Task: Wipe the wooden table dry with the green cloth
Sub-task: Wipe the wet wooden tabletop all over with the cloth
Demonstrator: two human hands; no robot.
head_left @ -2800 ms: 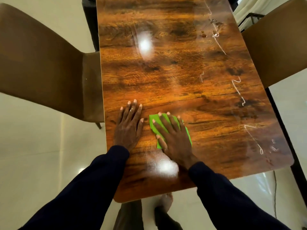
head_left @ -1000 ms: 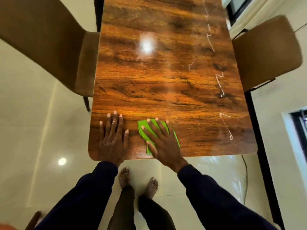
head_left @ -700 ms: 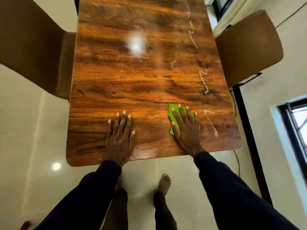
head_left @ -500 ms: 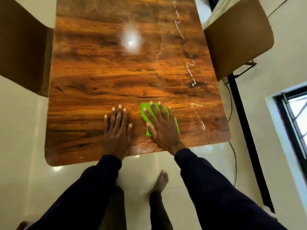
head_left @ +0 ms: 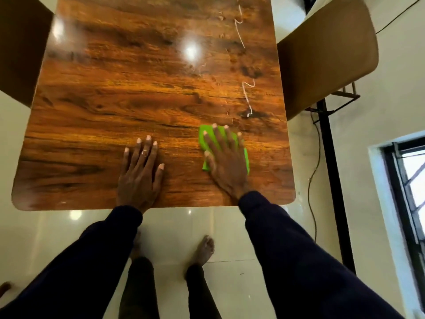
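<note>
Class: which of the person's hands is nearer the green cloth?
Right. The right hand presses flat on top of the green cloth; the left hand rests on the bare table to its left, not touching it.

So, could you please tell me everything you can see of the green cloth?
The green cloth is a small, bright green piece of soft-looking fabric, seemingly folded, lying flat on the wooden table towards its near right corner. The right hand lies flat on it with fingers spread and covers most of it, so only its edges show around and between the fingers. Nothing else touches it.
</note>
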